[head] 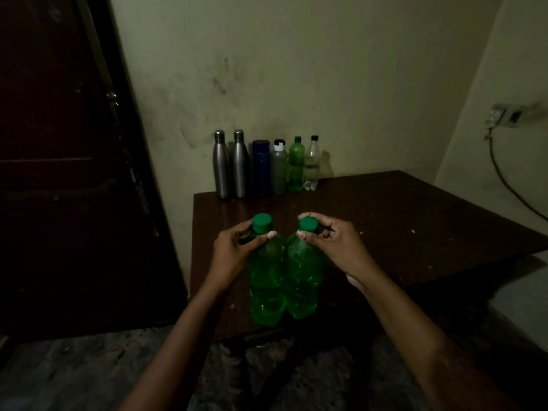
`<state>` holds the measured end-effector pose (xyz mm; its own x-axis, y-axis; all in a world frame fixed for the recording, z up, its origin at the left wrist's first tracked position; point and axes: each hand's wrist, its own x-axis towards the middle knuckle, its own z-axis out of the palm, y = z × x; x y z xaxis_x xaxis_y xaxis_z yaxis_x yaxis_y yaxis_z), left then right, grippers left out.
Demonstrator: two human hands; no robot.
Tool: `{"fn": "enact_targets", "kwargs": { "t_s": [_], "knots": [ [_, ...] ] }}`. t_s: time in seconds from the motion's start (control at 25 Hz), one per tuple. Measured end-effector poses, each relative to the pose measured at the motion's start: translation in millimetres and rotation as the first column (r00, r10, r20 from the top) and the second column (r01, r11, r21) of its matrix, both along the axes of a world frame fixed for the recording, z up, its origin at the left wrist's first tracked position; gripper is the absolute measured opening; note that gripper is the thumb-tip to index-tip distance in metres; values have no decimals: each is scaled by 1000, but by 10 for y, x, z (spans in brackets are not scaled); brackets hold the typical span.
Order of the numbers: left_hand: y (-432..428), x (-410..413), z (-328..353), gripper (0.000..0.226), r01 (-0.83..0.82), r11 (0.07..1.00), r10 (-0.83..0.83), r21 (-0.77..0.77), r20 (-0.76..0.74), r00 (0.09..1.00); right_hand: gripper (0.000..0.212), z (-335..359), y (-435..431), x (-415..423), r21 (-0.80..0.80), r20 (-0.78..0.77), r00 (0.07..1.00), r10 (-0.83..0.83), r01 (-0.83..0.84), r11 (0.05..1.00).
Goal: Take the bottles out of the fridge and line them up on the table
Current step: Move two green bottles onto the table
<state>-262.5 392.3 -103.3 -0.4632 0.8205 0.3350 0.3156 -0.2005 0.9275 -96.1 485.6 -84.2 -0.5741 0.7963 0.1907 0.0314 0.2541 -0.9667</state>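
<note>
Dim, stained yellowish wall stands behind a dark brown wooden table, with a dark wooden door off the table's left side. Over the table's near edge two translucent green plastic bottles with bright green screw caps are held upright, side by side and touching along their bodies. Whether their bases rest on the table cannot be told. The left hand pinches the left green bottle at the neck just under its cap, thumb and fingers curled round it. The right hand grips the right green bottle the same way, fingers wrapped over the cap. Along the table's far edge, against the wall, six more bottles stand in a tight row: two brushed-steel flasks, one dark blue cylindrical bottle, one grey translucent bottle with a white and black cap, one smaller green plastic bottle and one clear plastic bottle with a black cap. That makes eight bottles in all, three of them green.
</note>
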Motion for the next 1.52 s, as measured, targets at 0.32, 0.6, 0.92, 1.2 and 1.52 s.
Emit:
{"fn": "enact_targets", "kwargs": {
  "t_s": [0.32,0.6,0.92,1.2,1.52],
  "knots": [
    [1551,-1083,-139,35,-152,987,151,-43,-23,988,38,-64,1655,-1252,-109,-27,1000,-7,4,994],
    [2678,-1922,-206,30,-376,926,376,-32,-13,927,35,-123,2924,-2440,-50,-23,998,60,-61,997],
    [3842,-2821,-215,37,-523,850,525,-64,17,851,34,-322,4007,-3474,-53,5,996,93,-93,994],
    [4231,-3185,-285,37,-595,799,599,-88,29,800,38,-395,4373,-3957,-5,32,994,102,-102,995],
    [4017,-3182,-142,45,-467,867,472,-173,-13,882,50,-320,4231,-3826,-113,49,996,69,-63,992]
  ]
}}
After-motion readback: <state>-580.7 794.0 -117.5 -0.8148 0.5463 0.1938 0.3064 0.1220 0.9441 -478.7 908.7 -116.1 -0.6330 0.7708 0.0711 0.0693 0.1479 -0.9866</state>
